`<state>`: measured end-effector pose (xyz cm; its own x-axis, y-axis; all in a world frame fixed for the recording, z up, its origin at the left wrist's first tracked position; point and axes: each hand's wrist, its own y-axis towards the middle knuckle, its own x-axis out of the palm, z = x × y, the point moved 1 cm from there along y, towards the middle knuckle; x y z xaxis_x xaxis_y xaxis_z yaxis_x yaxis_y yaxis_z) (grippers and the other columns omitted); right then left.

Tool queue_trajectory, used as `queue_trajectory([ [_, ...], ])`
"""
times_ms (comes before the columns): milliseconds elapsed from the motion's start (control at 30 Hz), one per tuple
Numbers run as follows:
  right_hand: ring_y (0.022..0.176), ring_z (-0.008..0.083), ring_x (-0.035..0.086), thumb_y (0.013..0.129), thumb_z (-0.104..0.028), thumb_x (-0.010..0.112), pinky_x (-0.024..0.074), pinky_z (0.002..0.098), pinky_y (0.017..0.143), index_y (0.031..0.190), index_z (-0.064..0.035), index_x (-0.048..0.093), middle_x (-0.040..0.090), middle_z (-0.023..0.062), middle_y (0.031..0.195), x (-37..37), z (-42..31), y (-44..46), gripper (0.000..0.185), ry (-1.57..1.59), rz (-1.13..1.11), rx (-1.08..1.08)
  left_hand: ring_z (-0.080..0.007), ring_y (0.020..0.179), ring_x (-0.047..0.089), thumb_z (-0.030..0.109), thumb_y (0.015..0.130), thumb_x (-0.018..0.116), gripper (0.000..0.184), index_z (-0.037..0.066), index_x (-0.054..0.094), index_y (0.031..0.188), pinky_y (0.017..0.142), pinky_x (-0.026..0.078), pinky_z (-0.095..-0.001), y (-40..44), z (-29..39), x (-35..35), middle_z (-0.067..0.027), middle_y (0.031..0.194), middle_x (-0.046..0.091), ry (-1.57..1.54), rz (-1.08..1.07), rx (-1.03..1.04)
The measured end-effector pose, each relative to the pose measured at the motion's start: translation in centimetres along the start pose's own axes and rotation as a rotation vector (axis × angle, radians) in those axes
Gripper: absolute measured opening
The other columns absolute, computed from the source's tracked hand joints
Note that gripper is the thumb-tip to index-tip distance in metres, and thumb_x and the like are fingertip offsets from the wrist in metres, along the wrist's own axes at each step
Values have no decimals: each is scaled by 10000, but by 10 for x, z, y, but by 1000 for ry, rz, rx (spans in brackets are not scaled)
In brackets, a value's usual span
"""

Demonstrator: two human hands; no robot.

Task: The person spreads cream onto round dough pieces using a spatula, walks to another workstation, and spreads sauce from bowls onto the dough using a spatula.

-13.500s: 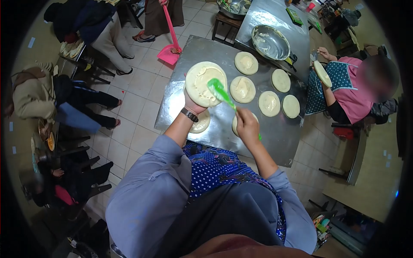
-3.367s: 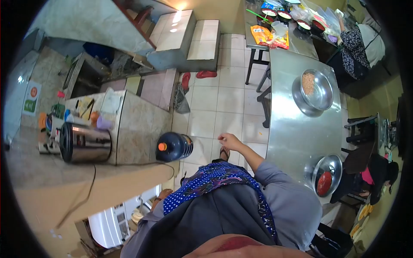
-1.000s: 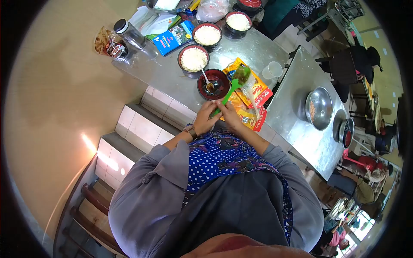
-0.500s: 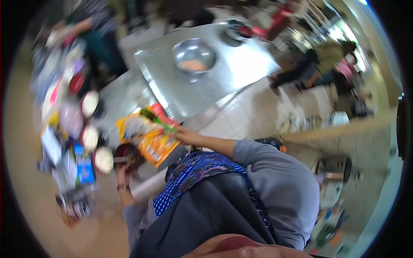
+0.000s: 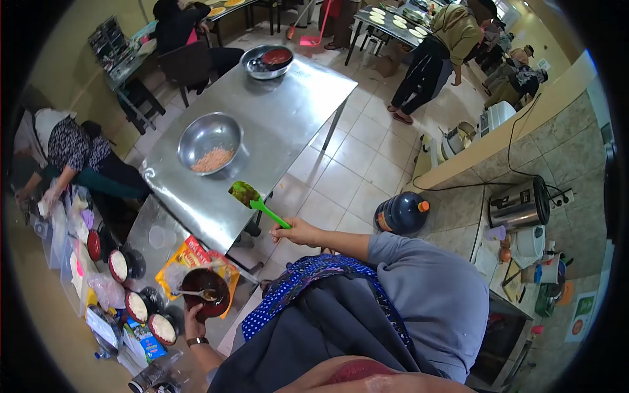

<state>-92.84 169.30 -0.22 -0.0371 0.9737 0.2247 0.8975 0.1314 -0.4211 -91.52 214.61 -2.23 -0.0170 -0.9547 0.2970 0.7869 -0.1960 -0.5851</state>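
My right hand (image 5: 298, 232) is closed round the handle of a green spatula (image 5: 265, 208), its blade smeared with a dark green-brown substance and raised near the table's corner. Lower left, my left hand (image 5: 191, 324) grips the side of a dark red bowl (image 5: 213, 302). A spoon (image 5: 196, 293) rests in that bowl, with some brownish stuff at its tip. Behind the bowl lie a yellow packet (image 5: 171, 268) and a red packet (image 5: 195, 250). Several bowls of white contents, among them a near one (image 5: 162, 329), stand left of my left hand.
A steel table (image 5: 288, 108) bears a metal basin (image 5: 211, 134) with light-brown pieces and a second basin (image 5: 251, 64) holding a dark red bowl. A water jug (image 5: 401, 213) stands on the floor at right. One person (image 5: 72, 144) works at left; another (image 5: 445, 59) stands farther back.
My right hand has lifted the green spatula up and away from the yellow packet. My left hand still holds the bowl. The view has turned and become sharper.
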Motion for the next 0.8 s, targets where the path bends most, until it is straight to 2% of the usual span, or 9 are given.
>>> queue_trajectory([
  [67, 427, 35, 406, 875, -288, 636, 289, 215, 369, 963, -72, 597, 645, 17, 774, -38, -13, -15, 237, 44, 19, 14, -213, 1000, 602, 24, 754, 641, 553, 91, 463, 1272, 791, 548, -354, 28, -8, 74, -85, 1133, 578, -32, -74, 31],
  [167, 390, 23, 363, 875, -360, 631, 233, 203, 330, 1001, -65, 582, 639, 34, 877, -100, -28, -36, 324, 221, -2, 40, -216, 1007, 594, 10, 777, 629, 516, 92, 474, 1263, 805, 545, -381, 69, -30, 194, -78, 1127, 583, -83, -130, 16],
  [233, 368, 15, 317, 867, -440, 618, 186, 195, 307, 1097, -82, 531, 599, 65, 1024, -138, -32, -46, 434, 300, 35, 34, -220, 988, 600, 6, 781, 632, 532, 107, 464, 1276, 801, 546, -394, 88, -41, 278, -73, 1120, 585, -142, -249, -7],
  [333, 365, 21, 303, 857, -486, 610, 186, 199, 309, 1182, -104, 459, 552, 82, 1100, -190, -39, -58, 524, 412, 94, 24, -220, 988, 601, 14, 781, 646, 564, 123, 445, 1296, 797, 547, -402, 114, -54, 386, -73, 1123, 584, -70, -323, -50],
  [400, 371, 31, 287, 871, -467, 599, 187, 205, 315, 1198, -111, 431, 534, 74, 1085, -220, -49, -66, 512, 474, 148, 5, -249, 1036, 593, 48, 803, 627, 474, 85, 471, 1248, 844, 529, -437, 128, -60, 449, -96, 1156, 577, 6, -406, -21],
  [500, 380, 48, 279, 883, -429, 599, 191, 213, 325, 1210, -126, 392, 487, 46, 1027, -274, -61, -67, 492, 549, 209, -54, -248, 1019, 593, 22, 781, 650, 557, 109, 420, 1281, 781, 555, -431, 157, -61, 528, -94, 1172, 555, 52, -488, -72],
  [567, 356, 49, 307, 848, -432, 648, 195, 211, 310, 1241, -127, 378, 529, 50, 954, -310, -70, -66, 566, 622, 310, -102, -254, 1028, 589, 41, 780, 659, 585, 96, 395, 1300, 784, 552, -441, 183, -58, 573, -101, 1198, 541, 102, -568, -93],
  [700, 355, 57, 300, 829, -342, 684, 194, 215, 323, 1207, -138, 383, 482, 0, 706, -397, -74, -46, 525, 675, 438, -195, -242, 1082, 561, 112, 774, 692, 619, 94, 388, 1313, 806, 530, -481, 244, -52, 664, -110, 1225, 528, 240, -799, -220],
  [800, 374, 52, 286, 822, -302, 687, 185, 216, 333, 1169, -136, 396, 441, -7, 779, -453, -107, -44, 483, 646, 521, -203, -223, 1167, 501, 271, 883, 585, 559, 131, 346, 1369, 889, 474, -473, 290, -42, 734, -67, 1292, 488, 299, -861, -227],
])
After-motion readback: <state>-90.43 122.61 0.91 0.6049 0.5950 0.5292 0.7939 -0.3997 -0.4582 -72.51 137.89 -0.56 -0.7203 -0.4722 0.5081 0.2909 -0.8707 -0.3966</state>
